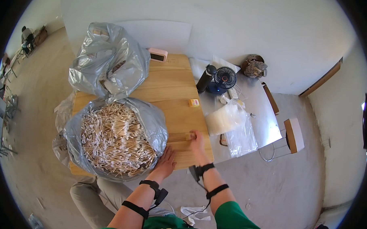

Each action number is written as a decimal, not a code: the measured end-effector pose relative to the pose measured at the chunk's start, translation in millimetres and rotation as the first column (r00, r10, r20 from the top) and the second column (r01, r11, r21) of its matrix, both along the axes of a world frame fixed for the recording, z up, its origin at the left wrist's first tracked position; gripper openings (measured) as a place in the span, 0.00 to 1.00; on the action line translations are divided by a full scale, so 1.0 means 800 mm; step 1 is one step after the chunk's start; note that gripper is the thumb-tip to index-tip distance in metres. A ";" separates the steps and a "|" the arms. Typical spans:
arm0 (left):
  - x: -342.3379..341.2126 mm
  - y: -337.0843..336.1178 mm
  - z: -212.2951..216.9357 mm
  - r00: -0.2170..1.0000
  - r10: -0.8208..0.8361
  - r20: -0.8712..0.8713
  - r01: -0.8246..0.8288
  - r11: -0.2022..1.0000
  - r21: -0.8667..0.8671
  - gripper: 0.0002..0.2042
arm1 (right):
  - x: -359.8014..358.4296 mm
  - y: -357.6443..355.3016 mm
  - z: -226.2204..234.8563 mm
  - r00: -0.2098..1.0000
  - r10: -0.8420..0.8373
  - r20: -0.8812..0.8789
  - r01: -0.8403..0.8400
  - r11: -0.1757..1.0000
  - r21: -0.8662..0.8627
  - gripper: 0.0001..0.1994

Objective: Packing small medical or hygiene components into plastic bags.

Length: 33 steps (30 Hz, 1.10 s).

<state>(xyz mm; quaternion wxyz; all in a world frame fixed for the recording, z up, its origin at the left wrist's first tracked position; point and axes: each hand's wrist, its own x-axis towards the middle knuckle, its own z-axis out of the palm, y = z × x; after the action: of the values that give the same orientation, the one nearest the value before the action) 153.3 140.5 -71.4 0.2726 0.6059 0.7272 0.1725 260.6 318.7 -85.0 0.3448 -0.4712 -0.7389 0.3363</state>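
Note:
A large grey plastic bag (161, 121), its mouth spread wide, is heaped with cotton swabs (114, 140) with wooden sticks and white tips. My left hand (165, 161) lies by the bag's lower right side at the near edge of the wooden tabletop (174, 84), fingers stretched out, holding nothing that I can see. To its right, my right hand (197, 142) is over the board with its fingers curled in. Something small and tan shows at those fingertips, too small to name. Farther up the board sits a small yellow-orange box (194, 103).
Behind the swabs stands a second grey bag (112, 59), beside a pink-framed device (157, 54). The metal table (264, 105) at right carries a black bottle (206, 78), a small fan (225, 77), clear plastic bags (231, 120) and a patterned bag (254, 66). A stool (292, 135) stands beyond.

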 end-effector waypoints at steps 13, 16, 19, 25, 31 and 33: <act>-0.001 -0.010 -0.038 0.996 -0.022 -0.088 0.025 0.999 0.038 0.33 | -0.090 0.183 0.034 0.992 -0.118 0.044 0.112 0.987 0.114 0.13; 0.001 -0.002 -0.029 0.997 -0.042 -0.062 0.042 0.999 0.008 0.32 | -0.084 0.231 0.024 0.990 -0.135 -0.046 0.138 0.989 0.055 0.13; -0.003 -0.005 -0.020 0.998 -0.052 -0.037 0.049 0.996 -0.078 0.32 | -0.097 0.241 0.018 0.985 -0.162 0.062 0.162 0.987 0.016 0.13; 0.001 -0.008 -0.037 0.999 -0.022 -0.047 0.022 1.000 0.015 0.32 | -0.107 0.247 0.012 0.970 -0.162 0.180 0.159 0.987 0.029 0.13; 0.000 -0.006 -0.029 1.000 -0.010 -0.024 0.010 1.000 -0.003 0.32 | -0.116 0.238 0.016 0.938 -0.175 0.299 0.140 0.981 0.137 0.14; 0.000 -0.006 -0.032 1.000 -0.011 -0.027 0.011 1.000 0.002 0.32 | -0.115 0.235 0.016 0.926 -0.173 0.334 0.104 0.971 0.214 0.13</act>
<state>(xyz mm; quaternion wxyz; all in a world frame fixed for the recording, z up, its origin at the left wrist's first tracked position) 153.6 135.4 -97.2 0.2629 0.6123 0.7275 0.1635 168.5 507.0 -72.6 0.2745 -0.5393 -0.7822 0.1485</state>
